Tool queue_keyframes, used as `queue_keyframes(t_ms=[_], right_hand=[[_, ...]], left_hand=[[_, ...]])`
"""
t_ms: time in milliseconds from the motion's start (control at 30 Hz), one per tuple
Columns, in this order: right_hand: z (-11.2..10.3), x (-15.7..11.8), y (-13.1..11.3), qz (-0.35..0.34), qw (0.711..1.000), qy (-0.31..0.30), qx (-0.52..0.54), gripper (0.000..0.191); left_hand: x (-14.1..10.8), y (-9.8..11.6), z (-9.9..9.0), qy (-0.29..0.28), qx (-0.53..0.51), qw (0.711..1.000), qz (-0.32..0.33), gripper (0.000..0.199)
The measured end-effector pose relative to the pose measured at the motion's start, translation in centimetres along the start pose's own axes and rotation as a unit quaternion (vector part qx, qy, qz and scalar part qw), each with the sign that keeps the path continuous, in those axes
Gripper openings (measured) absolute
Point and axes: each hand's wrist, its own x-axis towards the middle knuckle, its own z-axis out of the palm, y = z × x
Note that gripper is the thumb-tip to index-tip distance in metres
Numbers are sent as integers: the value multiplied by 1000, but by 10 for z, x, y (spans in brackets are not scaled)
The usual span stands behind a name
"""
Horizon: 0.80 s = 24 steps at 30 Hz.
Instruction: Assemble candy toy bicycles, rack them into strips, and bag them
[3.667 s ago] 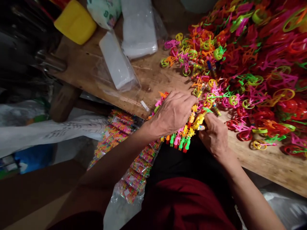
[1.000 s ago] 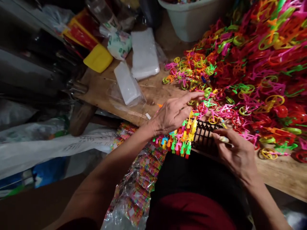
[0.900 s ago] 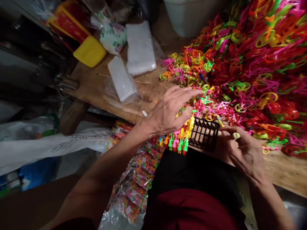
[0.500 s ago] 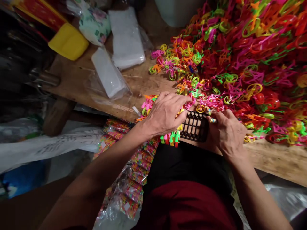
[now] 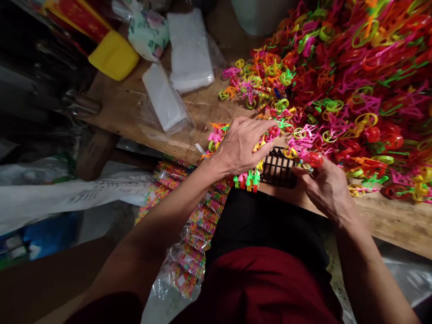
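My left hand (image 5: 241, 144) lies palm down, fingers stretched, over a row of small coloured plastic toys (image 5: 248, 179) on a black slotted rack (image 5: 278, 167). Green, pink and red toy ends stick out below the hand. The rack's right part shows bare slots. At the rack's right end, my right hand (image 5: 326, 184) is closed in a pinch, with a small red plastic toy (image 5: 313, 159) at its fingertips. A beaded bit beside the thumb is too small to make out. Pink and yellow pieces lie just beyond the fingers.
A large heap of bright plastic toys (image 5: 357, 90) covers the right of the wooden table (image 5: 118, 108). Stacks of clear plastic bags (image 5: 191, 49) lie at back left, near a yellow scoop-like object (image 5: 114, 56). Filled packets (image 5: 189, 243) hang below the front edge.
The view has shifted, moving the scene slightly right and up. The red toy now shows at my right fingertips, and that hand has turned a little. My left hand keeps its place over the rack.
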Motion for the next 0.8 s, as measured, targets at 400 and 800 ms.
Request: queue_keyframes(t_ms=[400,800], right_hand=[[46,-35,-19,-182,973,140,26,10],[83,-38,-23,-161,981,108,5,20]], left_hand=[[-30,4,6,-2,78,997,-14,58],[-33,4,15,26,99,994,-22,56]])
